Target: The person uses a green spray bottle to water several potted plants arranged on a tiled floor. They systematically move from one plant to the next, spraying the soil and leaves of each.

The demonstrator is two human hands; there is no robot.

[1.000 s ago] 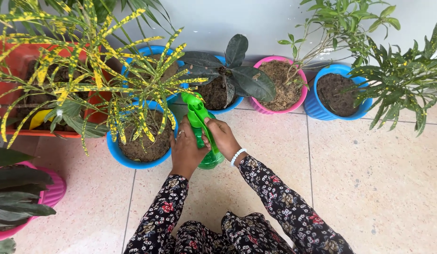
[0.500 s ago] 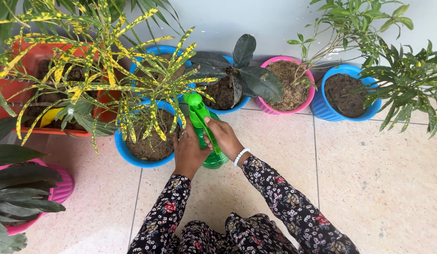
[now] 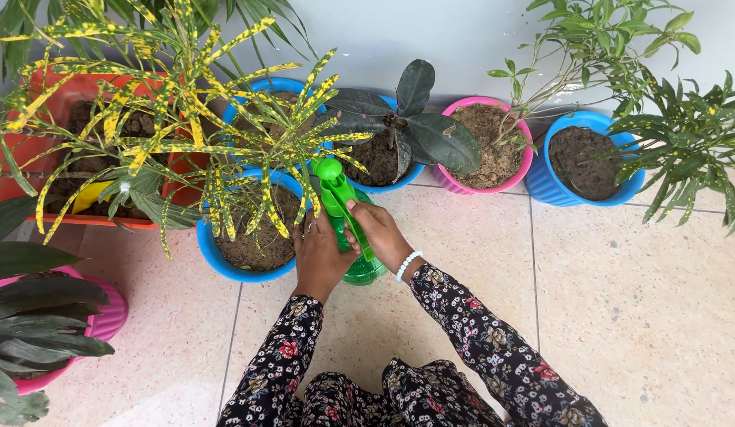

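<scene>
Green plastic fills my grip: the spray bottle (image 3: 345, 225) sits between both hands, low over the tiled floor (image 3: 620, 300), with its nozzle toward the potted plants. My left hand (image 3: 318, 253) wraps closed around the bottle's body from the left, a ring showing on one finger. My right hand (image 3: 379, 231) closes on it from the right, thumb lying along the trigger head, a white bead bracelet (image 3: 405, 265) at the wrist. Just beside my left hand stands a blue pot (image 3: 225, 265) of dark soil under yellow-speckled leaves (image 3: 225, 150). Beyond the nozzle is a dark-leaved plant (image 3: 399, 119), then a pink pot (image 3: 494, 178).
</scene>
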